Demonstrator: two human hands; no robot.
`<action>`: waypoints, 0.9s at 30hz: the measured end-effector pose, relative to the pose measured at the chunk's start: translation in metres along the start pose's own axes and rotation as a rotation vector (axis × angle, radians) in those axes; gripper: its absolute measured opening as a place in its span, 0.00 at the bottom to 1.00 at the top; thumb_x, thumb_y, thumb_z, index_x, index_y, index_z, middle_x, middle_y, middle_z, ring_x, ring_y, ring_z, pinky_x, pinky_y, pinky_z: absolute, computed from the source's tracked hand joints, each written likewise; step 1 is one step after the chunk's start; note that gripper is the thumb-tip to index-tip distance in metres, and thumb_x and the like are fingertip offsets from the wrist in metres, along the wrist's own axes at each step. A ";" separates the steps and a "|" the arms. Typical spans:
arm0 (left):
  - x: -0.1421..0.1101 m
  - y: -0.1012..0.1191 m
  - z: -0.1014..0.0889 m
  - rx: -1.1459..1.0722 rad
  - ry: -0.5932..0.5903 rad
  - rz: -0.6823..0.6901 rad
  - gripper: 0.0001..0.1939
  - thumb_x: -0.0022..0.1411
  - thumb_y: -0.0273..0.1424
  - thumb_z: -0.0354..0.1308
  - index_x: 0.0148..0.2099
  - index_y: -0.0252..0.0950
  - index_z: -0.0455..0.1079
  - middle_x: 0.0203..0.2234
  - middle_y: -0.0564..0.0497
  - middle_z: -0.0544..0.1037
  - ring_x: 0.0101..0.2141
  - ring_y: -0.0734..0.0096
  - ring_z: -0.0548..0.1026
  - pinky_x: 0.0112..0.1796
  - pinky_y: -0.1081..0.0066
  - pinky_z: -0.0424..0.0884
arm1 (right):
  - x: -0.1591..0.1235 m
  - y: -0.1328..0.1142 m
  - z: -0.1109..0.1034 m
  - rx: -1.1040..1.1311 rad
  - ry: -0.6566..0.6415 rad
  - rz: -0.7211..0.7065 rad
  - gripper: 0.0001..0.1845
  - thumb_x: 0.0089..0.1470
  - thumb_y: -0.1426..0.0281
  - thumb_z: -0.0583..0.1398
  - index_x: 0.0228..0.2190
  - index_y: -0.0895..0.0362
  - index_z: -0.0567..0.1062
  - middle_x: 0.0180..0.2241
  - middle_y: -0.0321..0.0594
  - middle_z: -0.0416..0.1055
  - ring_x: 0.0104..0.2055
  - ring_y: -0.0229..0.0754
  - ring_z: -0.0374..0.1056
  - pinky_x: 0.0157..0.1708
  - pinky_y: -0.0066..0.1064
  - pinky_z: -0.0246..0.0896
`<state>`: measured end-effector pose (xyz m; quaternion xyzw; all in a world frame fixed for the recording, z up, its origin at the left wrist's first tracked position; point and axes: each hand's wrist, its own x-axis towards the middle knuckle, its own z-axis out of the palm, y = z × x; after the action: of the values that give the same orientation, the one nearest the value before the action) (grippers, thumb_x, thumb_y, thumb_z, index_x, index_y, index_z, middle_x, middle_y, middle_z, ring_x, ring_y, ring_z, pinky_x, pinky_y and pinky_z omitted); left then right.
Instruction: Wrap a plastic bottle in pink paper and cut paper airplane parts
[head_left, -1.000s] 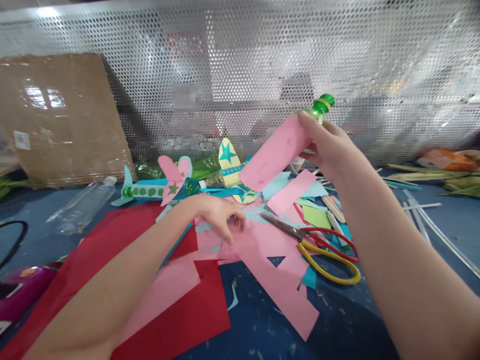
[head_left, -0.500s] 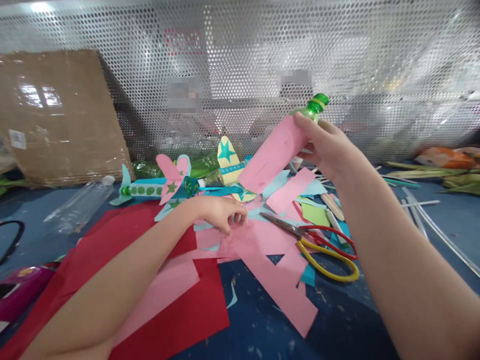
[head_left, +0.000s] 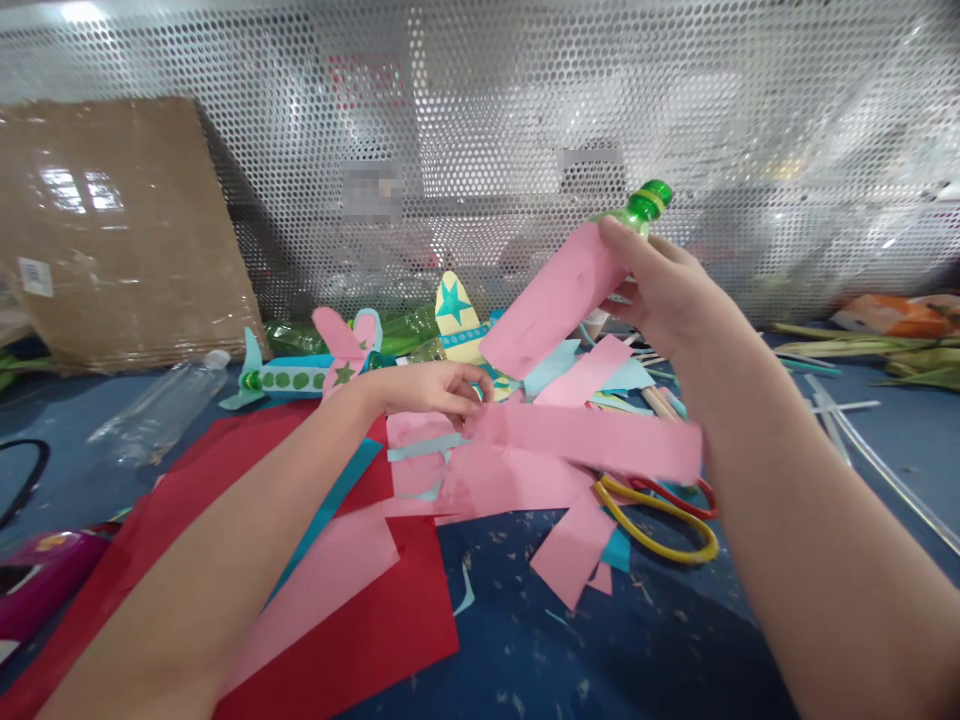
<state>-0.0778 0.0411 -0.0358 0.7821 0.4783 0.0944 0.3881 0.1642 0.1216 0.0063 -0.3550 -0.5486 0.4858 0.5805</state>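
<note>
My right hand (head_left: 660,290) is raised above the table and grips a green plastic bottle (head_left: 646,204) wrapped in pink paper (head_left: 551,305), tilted with its cap up and to the right. My left hand (head_left: 431,388) pinches the end of a long pink paper strip (head_left: 592,440) and holds it lifted over the pile of pink scraps (head_left: 510,480). The strip reaches to the right and covers the blades of the scissors with red and yellow handles (head_left: 660,515).
Red paper sheets (head_left: 360,620) lie on the blue table at the left. Two paper-decorated bottle planes (head_left: 300,380) sit behind the scraps. A clear bottle (head_left: 157,410), a cardboard sheet (head_left: 120,230), a perforated metal screen (head_left: 525,120) and white sticks (head_left: 832,420) surround the area.
My left hand closed on a pink strip and lifted it off the pile, swinging it across the scissors. The wrapped bottle in my right hand stayed roughly in place.
</note>
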 end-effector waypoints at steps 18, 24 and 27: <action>0.005 0.001 0.002 0.354 0.463 -0.192 0.13 0.62 0.35 0.54 0.30 0.34 0.74 0.23 0.51 0.78 0.26 0.69 0.75 0.30 0.73 0.66 | 0.002 -0.002 0.004 0.002 0.142 -0.057 0.09 0.50 0.64 0.65 0.33 0.53 0.74 0.33 0.33 0.71 0.41 0.41 0.71 0.40 0.39 0.69; -0.021 0.005 0.017 0.538 0.437 -0.223 0.25 0.64 0.37 0.53 0.15 0.37 0.58 0.10 0.57 0.58 0.16 0.75 0.58 0.23 0.70 0.52 | 0.001 0.003 0.001 -0.014 0.104 -0.076 0.10 0.51 0.62 0.65 0.34 0.52 0.74 0.36 0.33 0.74 0.43 0.41 0.72 0.42 0.39 0.67; -0.041 0.010 0.043 0.595 0.405 -0.208 0.22 0.68 0.37 0.48 0.20 0.38 0.61 0.14 0.56 0.62 0.18 0.73 0.62 0.23 0.70 0.54 | 0.001 0.003 -0.001 -0.022 0.088 -0.081 0.09 0.50 0.61 0.66 0.33 0.51 0.75 0.36 0.33 0.75 0.44 0.42 0.72 0.42 0.40 0.66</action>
<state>-0.0705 -0.0173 -0.0494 0.7734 0.6288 0.0643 0.0489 0.1642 0.1233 0.0038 -0.3598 -0.5419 0.4397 0.6193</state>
